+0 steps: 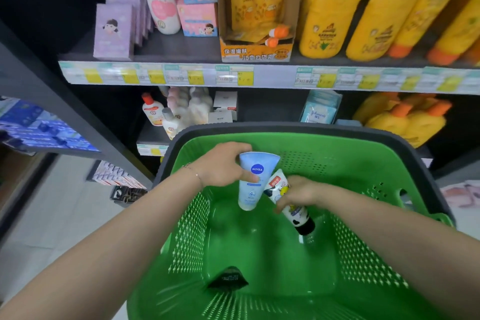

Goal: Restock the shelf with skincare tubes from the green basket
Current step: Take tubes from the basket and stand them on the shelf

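Above the green basket and off to its left, purple boxes stand in a row on the upper shelf. Next along are a white bottle with a pink cap and stacked pink boxes. Lower down, just beyond the basket's far left corner, small white bottles sit on a lower shelf.

Inside the basket, near its far wall, the left hand has its grip closed round a blue tube: thumb across the front, fingers behind. The tube is held upright, crimped end up and cap down, clear of the basket floor. A thin bracelet circles that wrist. A small black item lies on the basket floor near its front wall.

Straight above the basket, an orange carton of yellow pouches stands on the upper shelf.

Just right of the blue tube, still inside the basket, the right hand has its grip curled round a white tube with a cartoon print. It is tilted, black cap down toward the basket floor; whether the cap touches the floor I cannot tell.

Beyond the basket's far right rim are pale blue packs. Above and to its right are yellow bottles with orange caps.
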Demonstrator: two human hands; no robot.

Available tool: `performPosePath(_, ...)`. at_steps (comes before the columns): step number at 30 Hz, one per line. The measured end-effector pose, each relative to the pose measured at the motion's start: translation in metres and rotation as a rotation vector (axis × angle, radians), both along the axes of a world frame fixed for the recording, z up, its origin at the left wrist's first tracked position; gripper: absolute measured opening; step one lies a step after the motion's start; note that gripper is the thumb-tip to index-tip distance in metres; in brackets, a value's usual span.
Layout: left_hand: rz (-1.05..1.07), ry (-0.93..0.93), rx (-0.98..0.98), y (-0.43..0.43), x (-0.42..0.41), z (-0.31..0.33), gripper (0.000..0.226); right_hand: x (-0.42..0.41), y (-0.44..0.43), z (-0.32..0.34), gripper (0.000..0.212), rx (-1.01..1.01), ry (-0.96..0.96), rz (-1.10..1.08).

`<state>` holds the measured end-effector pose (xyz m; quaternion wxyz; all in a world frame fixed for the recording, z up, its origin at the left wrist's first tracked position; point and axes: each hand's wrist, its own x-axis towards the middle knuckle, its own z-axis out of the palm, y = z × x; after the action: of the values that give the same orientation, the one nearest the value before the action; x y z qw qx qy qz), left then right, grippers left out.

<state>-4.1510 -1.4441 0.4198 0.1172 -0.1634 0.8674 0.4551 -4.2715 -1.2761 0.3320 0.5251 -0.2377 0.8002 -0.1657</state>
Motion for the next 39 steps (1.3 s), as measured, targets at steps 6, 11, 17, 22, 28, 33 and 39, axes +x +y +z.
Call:
performPosePath(6,0.086,0.068,0.079,-0.002,0.001,0.015,0.027,-0.015,0.016,0.054,0.041,-0.110,0.115,0.070)
performPosePath(11,0.097,0.124,0.109,-0.001,0.001,0.037,0.029,-0.019,0.026,0.098,0.034,-0.229,0.166,0.109)
performPosePath(17,0.105,0.162,0.165,-0.003,0.005,0.077,0.043,-0.020,0.030,0.151,0.022,-0.434,0.119,0.028)
performPosePath(22,0.187,0.268,0.223,0.002,0.002,0.124,0.029,-0.022,0.024,0.200,0.016,-0.556,0.102,0.004)
performPosePath(28,0.282,0.422,0.182,-0.003,-0.006,0.181,0.022,-0.032,0.015,0.262,0.023,-0.640,0.159,-0.033)
performPosePath(33,0.299,0.552,0.175,-0.005,-0.015,0.230,0.020,-0.037,0.011,0.318,0.029,-0.739,0.287,-0.049)
performPosePath(39,0.314,0.649,0.171,-0.009,-0.023,0.280,0.024,-0.043,0.007,0.372,0.035,-0.851,0.471,-0.065)
